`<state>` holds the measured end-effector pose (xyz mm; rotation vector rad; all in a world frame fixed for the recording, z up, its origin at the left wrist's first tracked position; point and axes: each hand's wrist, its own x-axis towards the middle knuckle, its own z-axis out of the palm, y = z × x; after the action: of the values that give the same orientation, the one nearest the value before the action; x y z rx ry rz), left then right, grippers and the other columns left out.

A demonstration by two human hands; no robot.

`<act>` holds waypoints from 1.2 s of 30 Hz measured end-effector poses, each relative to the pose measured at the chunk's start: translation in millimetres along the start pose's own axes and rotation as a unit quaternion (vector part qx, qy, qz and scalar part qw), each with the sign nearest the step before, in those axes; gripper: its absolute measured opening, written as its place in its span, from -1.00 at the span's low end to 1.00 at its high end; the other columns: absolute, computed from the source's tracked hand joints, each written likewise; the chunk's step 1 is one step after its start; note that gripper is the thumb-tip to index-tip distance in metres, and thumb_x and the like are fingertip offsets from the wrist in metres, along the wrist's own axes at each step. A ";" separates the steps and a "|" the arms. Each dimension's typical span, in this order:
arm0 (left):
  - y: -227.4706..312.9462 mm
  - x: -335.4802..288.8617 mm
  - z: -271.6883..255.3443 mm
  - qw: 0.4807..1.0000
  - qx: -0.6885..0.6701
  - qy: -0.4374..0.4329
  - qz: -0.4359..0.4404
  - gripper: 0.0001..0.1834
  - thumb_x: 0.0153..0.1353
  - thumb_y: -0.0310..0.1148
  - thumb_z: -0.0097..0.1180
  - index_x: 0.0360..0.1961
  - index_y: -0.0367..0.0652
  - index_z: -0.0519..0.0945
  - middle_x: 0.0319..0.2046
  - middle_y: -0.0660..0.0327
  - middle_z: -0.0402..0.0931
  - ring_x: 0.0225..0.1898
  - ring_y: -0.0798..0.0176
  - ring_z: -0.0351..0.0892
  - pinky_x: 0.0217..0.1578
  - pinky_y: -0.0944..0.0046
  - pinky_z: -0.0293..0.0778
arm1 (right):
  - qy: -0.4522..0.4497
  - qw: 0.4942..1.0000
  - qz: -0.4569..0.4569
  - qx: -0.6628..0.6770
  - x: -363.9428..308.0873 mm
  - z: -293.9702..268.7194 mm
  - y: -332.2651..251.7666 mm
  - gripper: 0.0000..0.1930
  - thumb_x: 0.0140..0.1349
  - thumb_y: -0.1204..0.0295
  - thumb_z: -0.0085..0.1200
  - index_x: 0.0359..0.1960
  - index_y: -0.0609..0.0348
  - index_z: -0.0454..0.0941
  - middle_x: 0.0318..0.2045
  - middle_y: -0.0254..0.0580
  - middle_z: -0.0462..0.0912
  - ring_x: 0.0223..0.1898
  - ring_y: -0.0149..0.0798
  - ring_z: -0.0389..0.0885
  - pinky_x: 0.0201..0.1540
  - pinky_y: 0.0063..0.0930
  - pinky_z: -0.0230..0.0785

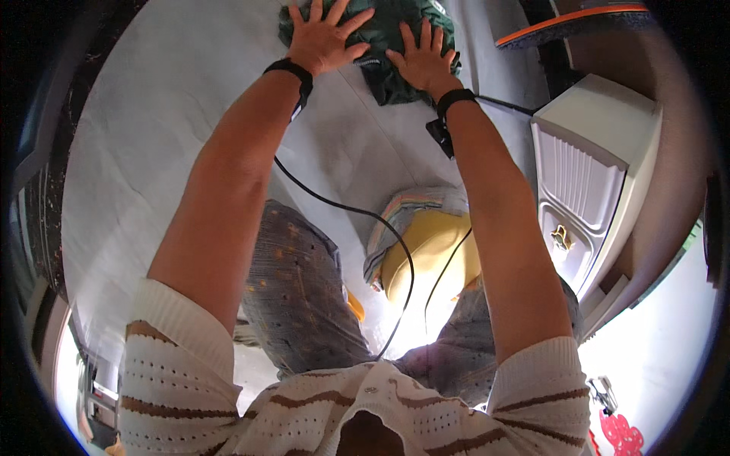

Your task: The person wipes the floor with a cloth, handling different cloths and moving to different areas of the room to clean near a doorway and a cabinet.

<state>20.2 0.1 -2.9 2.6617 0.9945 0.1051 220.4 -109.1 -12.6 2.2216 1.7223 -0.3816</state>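
Observation:
A crumpled dark green cloth point(388, 80), perhaps a garment, lies at the far end of the pale grey surface point(190, 99). My left hand point(323, 38) presses on its left part, palm down with the fingers spread. To the right, my right hand point(423, 62) rests flat on the same cloth, its fingers also apart. Both arms are stretched far forward, and each wrist wears a black band. Neither hand grips anything. The cloth's top edge runs out of the picture.
A white plastic cabinet point(589, 182) with a ridged front stands at the right. Between my legs are a yellow round item point(430, 251) and a grey striped fabric point(380, 235). Black cable point(342, 205) hangs in front of me. An orange-edged dark object point(578, 26) is at the far right.

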 end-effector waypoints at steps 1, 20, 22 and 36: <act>-5.9 -2.6 3.0 0.999 -0.017 0.042 0.010 -0.29 0.23 0.10 0.11 0.38 0.23 0.29 0.46 0.04 -0.01 0.39 -0.31 0.04 0.30 -0.43 -0.03 | 0.002 1.000 -0.002 -0.007 2.6 -2.5 -3.4 -0.24 0.37 -0.26 -0.37 0.50 -0.28 -0.16 0.52 -0.03 -0.31 0.49 0.25 -0.34 0.32 0.53 -0.25; -10.9 -1.8 3.8 0.991 0.023 -0.122 -0.051 -0.08 0.07 0.35 0.16 0.42 0.71 0.00 0.52 0.39 -0.55 0.49 -0.23 -0.61 0.20 -0.74 -0.38 | -0.155 0.985 0.067 0.035 3.1 -37.5 -39.4 -0.23 0.40 -0.14 -0.28 0.50 -0.12 -0.22 0.49 0.14 -0.46 0.48 0.31 -0.44 0.35 0.44 -0.17; -15.0 -1.6 2.2 0.990 0.036 -0.120 -0.060 -0.06 0.05 0.38 0.16 0.42 0.72 -0.01 0.52 0.40 -0.56 0.49 -0.25 -0.60 0.17 -0.78 -0.35 | -0.152 0.986 0.069 0.030 4.6 -41.1 -46.3 -0.23 0.40 -0.11 -0.24 0.50 -0.13 -0.23 0.49 0.13 -0.44 0.49 0.30 -0.44 0.37 0.40 -0.16; 0.8 3.6 8.5 0.991 0.001 -0.115 -0.074 -0.10 0.16 0.28 0.12 0.46 0.61 -0.05 0.52 0.38 -0.54 0.49 -0.24 -0.56 0.21 -0.72 -0.36 | -0.104 0.991 0.050 0.065 32.7 -34.9 -37.7 -0.23 0.42 0.04 -0.16 0.51 -0.05 -0.26 0.48 0.19 -0.42 0.47 0.37 -0.40 0.35 0.39 -0.12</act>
<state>24.9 -0.3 -10.9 2.5186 1.1090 -0.2300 192.7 -57.5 4.0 2.2543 1.5118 -0.6936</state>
